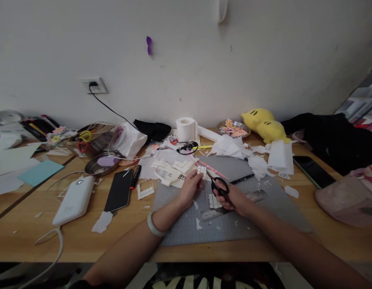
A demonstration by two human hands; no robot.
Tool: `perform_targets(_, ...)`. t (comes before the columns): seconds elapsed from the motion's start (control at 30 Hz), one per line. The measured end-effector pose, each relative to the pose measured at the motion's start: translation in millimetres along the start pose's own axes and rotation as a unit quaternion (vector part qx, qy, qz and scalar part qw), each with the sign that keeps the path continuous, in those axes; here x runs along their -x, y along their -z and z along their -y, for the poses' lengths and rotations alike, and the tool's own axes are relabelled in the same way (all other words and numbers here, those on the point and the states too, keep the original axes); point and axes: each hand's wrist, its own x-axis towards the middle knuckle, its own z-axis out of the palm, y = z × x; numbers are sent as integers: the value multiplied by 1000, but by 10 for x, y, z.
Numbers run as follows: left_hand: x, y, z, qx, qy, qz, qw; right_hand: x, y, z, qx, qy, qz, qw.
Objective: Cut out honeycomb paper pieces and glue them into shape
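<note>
My left hand (190, 187) pinches a small white paper cutout (201, 169) with dark outlines over the grey cutting mat (180, 224). Black-handled scissors (221, 187) are gripped in my right hand (234, 199), their blades pointing up and left toward the cutout. Whether the blades touch the paper I cannot tell. Below the scissors, another white outlined cutout (214, 201) lies on the mat beside a clear ruler (210, 214), which my right hand partly covers. Cream paper pieces (170, 170) with drawn lines are heaped just beyond my left hand.
Left of the mat are a phone (118, 190), a black marker (136, 176), a white power bank (74, 200) and a metal dish (96, 168). Behind stand a paper roll (186, 129) and a yellow plush toy (264, 124). Another phone (314, 171) and a pink bag (348, 196) lie right.
</note>
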Motion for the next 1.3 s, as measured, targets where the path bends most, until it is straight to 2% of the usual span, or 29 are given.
perform_targets(0.33,16,2,-24,-14,-11,24,1000,3,45,-3,-8,-16,22,1000)
perform_targets(0.83,-9,0,-19,12,18,7,1000,2,21,39,-21,-22,-9,1000)
perform_targets(1.13,-16,31,-50,29,27,24,999,11,79,67,-29,-42,15,999)
perform_targets(1.3,-9,33,-79,43,28,23,998,6,93,67,-26,-29,19,999)
